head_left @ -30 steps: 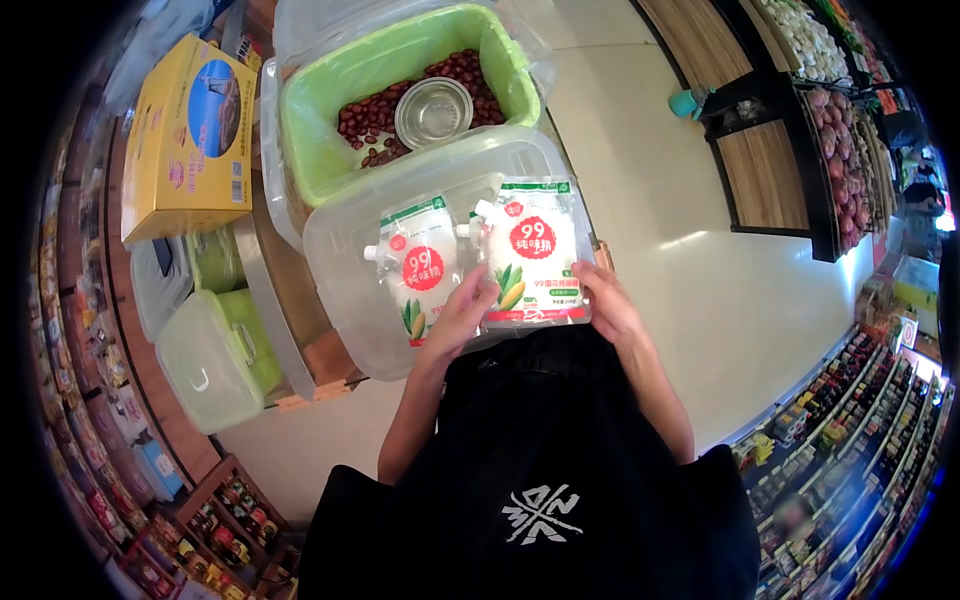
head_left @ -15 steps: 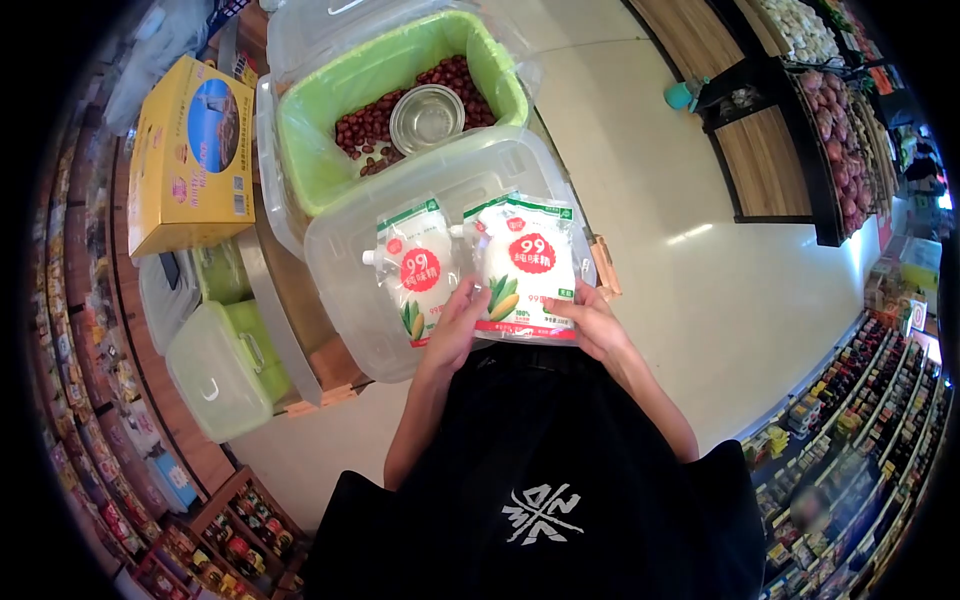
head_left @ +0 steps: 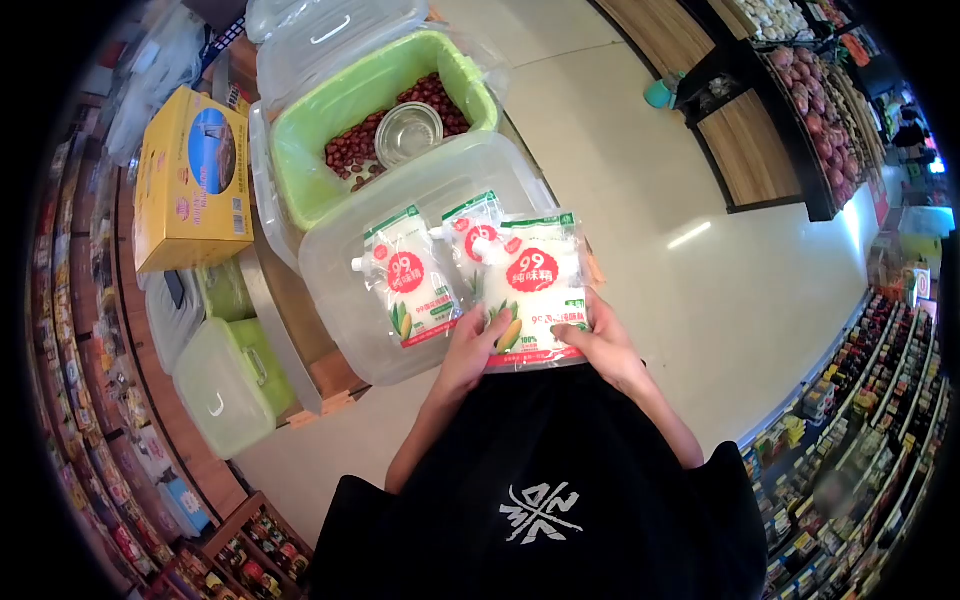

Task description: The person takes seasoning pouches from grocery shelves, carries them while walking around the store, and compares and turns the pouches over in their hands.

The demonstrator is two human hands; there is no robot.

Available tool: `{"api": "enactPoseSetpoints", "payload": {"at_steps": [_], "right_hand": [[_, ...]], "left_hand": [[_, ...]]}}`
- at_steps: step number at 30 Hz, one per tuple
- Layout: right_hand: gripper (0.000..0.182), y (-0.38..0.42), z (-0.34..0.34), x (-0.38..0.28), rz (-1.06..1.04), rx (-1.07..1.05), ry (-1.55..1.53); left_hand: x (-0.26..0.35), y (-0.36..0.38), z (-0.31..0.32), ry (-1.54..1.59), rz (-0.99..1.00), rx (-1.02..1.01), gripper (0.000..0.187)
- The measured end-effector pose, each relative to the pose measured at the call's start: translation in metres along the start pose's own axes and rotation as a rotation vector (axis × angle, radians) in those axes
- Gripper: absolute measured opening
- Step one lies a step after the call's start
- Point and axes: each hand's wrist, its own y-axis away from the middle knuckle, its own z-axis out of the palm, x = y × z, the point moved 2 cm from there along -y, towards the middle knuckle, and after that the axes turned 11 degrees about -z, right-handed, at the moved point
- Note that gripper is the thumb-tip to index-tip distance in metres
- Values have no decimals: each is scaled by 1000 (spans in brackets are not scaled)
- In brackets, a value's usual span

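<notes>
Both hands hold one white spouted pouch [head_left: 535, 270] with a red "99" circle and a corn picture. My left hand [head_left: 473, 345] grips its lower left edge, thumb on the front. On the lower right side, my right hand [head_left: 610, 345] has its thumb across the front and its fingers mostly behind. A second such pouch [head_left: 408, 275] lies on the translucent lid [head_left: 335, 340], left of my left hand. Behind the held pouch, a third one [head_left: 470, 222] shows in part on the same lid.
Beyond the lid, a green bin [head_left: 300, 125] holds dark red dates and a clear bowl [head_left: 408, 135]. A yellow box [head_left: 195, 180] stands at left, above another lidded green bin [head_left: 255, 345]. Produce racks [head_left: 755, 150] are at upper right, goods shelves at lower right.
The held pouch has come nearer to my body, with both hands lower and still on it. Behind it the third pouch now shows. The view has shifted slightly.
</notes>
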Motion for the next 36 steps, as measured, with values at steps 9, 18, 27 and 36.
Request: {"api": "enactPoseSetpoints", "payload": {"at_steps": [9, 18, 27, 36], "right_hand": [[48, 31, -10, 8, -17, 7, -72], [41, 52, -18, 27, -6, 45, -6], [45, 76, -17, 24, -56, 180, -5], [48, 131, -58, 7, -198, 269, -1]], "left_hand": [[-16, 18, 23, 64, 160, -19, 36], [-35, 23, 20, -20, 137, -71, 41], [-46, 13, 22, -143, 55, -189, 43], [-61, 21, 88, -248, 104, -181, 43]]}}
